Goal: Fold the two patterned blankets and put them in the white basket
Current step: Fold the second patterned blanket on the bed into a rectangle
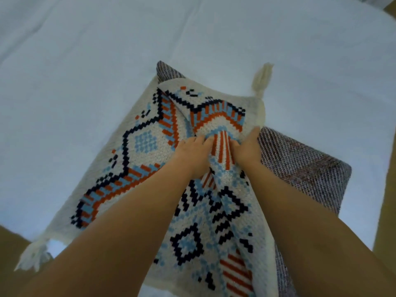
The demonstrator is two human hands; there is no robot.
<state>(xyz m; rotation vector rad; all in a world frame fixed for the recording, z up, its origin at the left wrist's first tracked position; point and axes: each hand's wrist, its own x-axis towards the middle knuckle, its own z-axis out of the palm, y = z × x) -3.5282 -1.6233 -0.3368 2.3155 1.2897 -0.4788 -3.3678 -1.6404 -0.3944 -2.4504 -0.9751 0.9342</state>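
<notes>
A cream knitted blanket (147, 144) with navy, orange and light-blue diamond patterns lies partly folded on a white bed. Its folded-over flap bunches up in the middle, with cream tassels at the far right corner (262, 79) and the near left corner (34, 255). My left hand (192, 153) and my right hand (246, 148) sit side by side on that bunched fold, fingers curled into the fabric. Under it, a second blanket of fine reddish-grey weave (304, 168) sticks out at the right and at the far corner. No white basket is in view.
The white bed sheet (107, 50) spreads wide to the left and beyond the blankets. A tan floor or bed-frame strip (385, 200) runs along the right edge, and another tan patch shows at the lower left.
</notes>
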